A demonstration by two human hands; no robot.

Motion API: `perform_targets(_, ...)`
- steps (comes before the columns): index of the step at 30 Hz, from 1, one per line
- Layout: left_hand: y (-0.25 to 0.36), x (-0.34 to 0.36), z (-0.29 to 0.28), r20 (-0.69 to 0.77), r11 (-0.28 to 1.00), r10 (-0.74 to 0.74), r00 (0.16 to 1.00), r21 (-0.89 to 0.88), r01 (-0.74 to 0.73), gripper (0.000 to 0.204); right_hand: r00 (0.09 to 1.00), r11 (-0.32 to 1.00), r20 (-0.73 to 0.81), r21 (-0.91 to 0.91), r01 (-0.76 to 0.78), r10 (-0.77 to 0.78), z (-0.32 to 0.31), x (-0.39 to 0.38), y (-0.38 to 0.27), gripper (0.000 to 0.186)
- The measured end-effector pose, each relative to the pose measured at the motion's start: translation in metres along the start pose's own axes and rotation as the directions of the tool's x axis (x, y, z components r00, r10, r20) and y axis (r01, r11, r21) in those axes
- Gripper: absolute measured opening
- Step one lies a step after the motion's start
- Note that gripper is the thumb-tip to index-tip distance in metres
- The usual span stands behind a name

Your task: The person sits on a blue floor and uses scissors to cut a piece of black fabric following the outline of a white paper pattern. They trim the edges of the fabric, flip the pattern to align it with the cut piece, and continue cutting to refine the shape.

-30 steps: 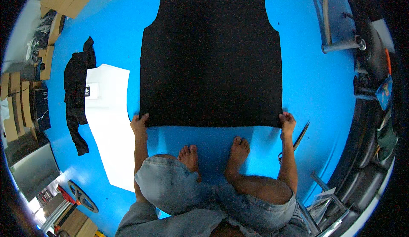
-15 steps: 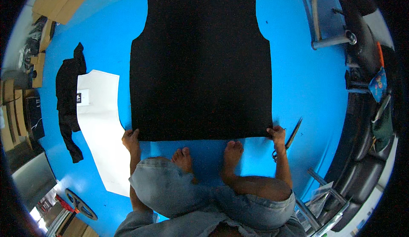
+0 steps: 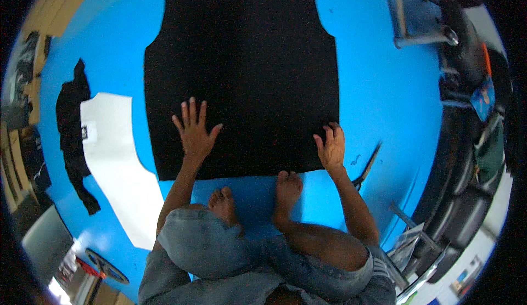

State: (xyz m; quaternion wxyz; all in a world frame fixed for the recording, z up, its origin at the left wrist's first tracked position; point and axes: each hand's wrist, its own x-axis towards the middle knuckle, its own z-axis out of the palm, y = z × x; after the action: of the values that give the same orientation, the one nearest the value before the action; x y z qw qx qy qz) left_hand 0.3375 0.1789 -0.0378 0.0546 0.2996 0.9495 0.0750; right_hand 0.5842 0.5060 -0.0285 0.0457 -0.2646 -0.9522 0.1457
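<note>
A large black fabric piece [image 3: 241, 63], shaped like a vest panel, lies flat on the blue floor. My left hand [image 3: 195, 129] is spread over its lower left part, palm down and fingers apart. My right hand [image 3: 329, 143] is at its lower right edge, fingers apart and slightly bent on the cloth. My bare feet are just below the hem. To the left, a white cut piece [image 3: 121, 168] with a small label lies beside crumpled black cloth [image 3: 71, 124]. Scissors [image 3: 370, 159] lie on the floor right of my right hand.
Cardboard boxes [image 3: 57, 3] line the left, with a wheel-like object [image 3: 107, 265] at the lower left. A metal frame [image 3: 417, 39] stands at the upper right, beside black padded seating [image 3: 461, 217] with a blue patterned item [image 3: 483, 99]. Another metal frame is at the lower right.
My hands have released the hem corners. The left moved up and inward onto the cloth with spread fingers; the right moved slightly up along its edge. The view has shifted and tilted slightly.
</note>
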Motion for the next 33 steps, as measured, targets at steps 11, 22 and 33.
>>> perform_targets(11,-0.111,-0.119,-0.01,-0.561,0.841,-0.535,0.632,-0.43,0.329,0.034,0.994,0.999,-0.108,0.004,0.035,-0.034,-0.02,-0.002,0.05,0.047)
perform_targets(22,-0.292,-0.374,-0.063,-0.322,0.467,-0.876,0.36,-0.375,0.801,0.04,0.974,0.975,-0.061,0.027,0.221,-0.219,-0.059,0.113,0.01,0.035)
perform_targets(33,-0.133,-0.253,-0.048,0.029,0.777,-0.627,0.778,-0.05,0.628,0.072,0.868,0.867,0.158,0.266,0.421,-0.47,-0.053,0.11,-0.164,0.016)
